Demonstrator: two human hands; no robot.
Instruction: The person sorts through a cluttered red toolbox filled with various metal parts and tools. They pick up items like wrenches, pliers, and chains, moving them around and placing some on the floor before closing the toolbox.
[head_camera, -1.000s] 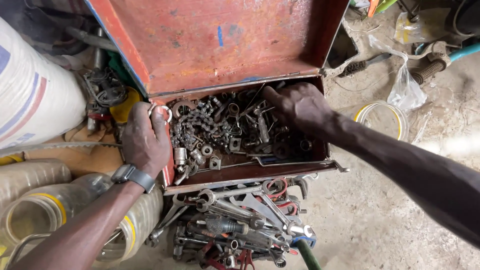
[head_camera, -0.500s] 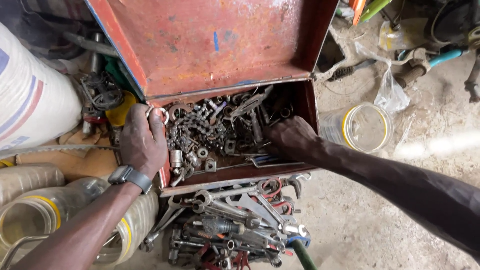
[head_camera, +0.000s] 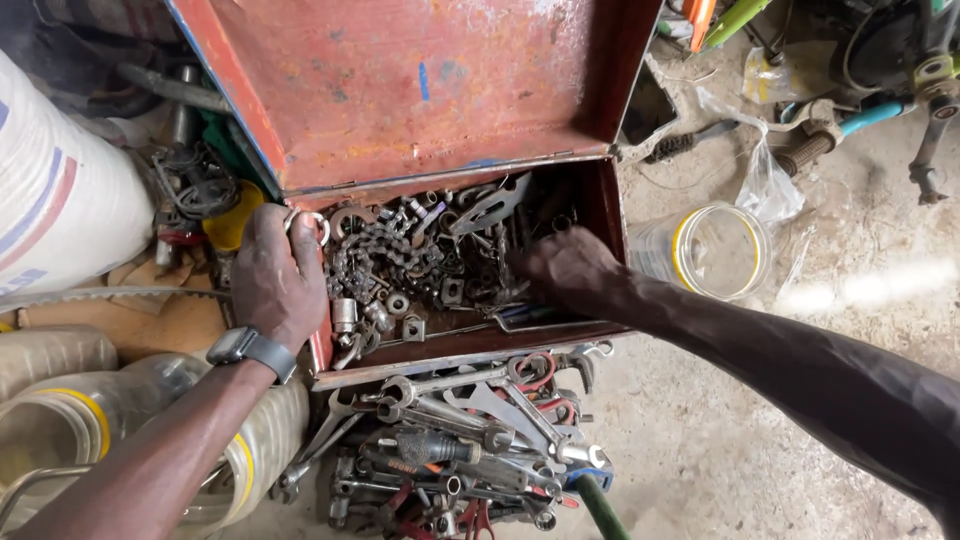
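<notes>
A rusty red metal toolbox (head_camera: 470, 345) stands open on the ground, its lid (head_camera: 420, 90) tipped back. Inside lie a bicycle chain (head_camera: 385, 255), nuts, washers and several small dark metal parts. My left hand (head_camera: 275, 275), with a watch on the wrist, grips the box's left wall and has a metal ring at its fingertips. My right hand (head_camera: 565, 275) reaches down into the right half of the box, fingers buried among the parts; whether it holds one is hidden.
Wrenches and pliers (head_camera: 460, 440) are heaped in front of the box. Clear plastic jugs (head_camera: 100, 420) and a white sack (head_camera: 60, 200) lie left. A clear plastic container (head_camera: 705, 250), a plastic bag and bicycle parts (head_camera: 840, 120) sit right on the concrete floor.
My right hand has moved from the back right of the box toward its front middle, digging into the parts. The left hand stays on the left wall. The view shifted slightly.
</notes>
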